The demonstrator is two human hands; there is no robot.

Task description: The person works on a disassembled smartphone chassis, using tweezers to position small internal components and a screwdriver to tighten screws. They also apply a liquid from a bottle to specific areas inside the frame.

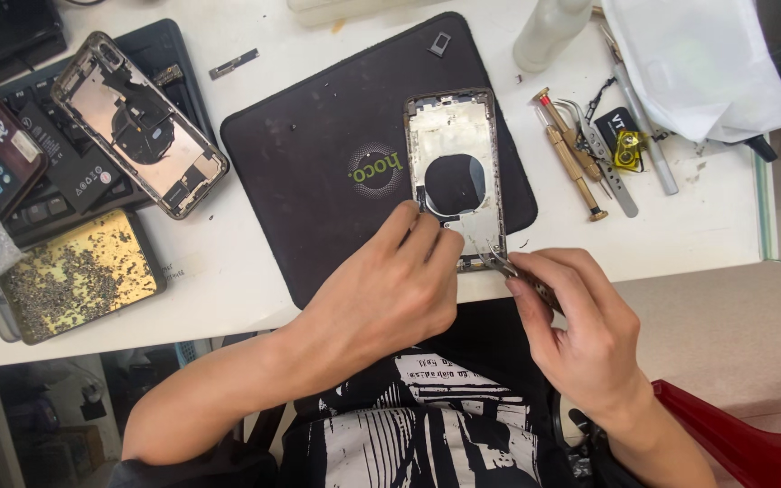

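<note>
The stripped phone frame sits on the dark mat, left hand with fingers pressed on the frame's bottom edge, right hand just beside it, fingers pinched around tweezers touching that same bottom corner.

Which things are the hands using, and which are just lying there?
In use: left hand, right hand, phone frame, tweezers, black mat.
Lying about: second phone frame, screwdrivers, bottle, yellow tray, white bag.
</note>
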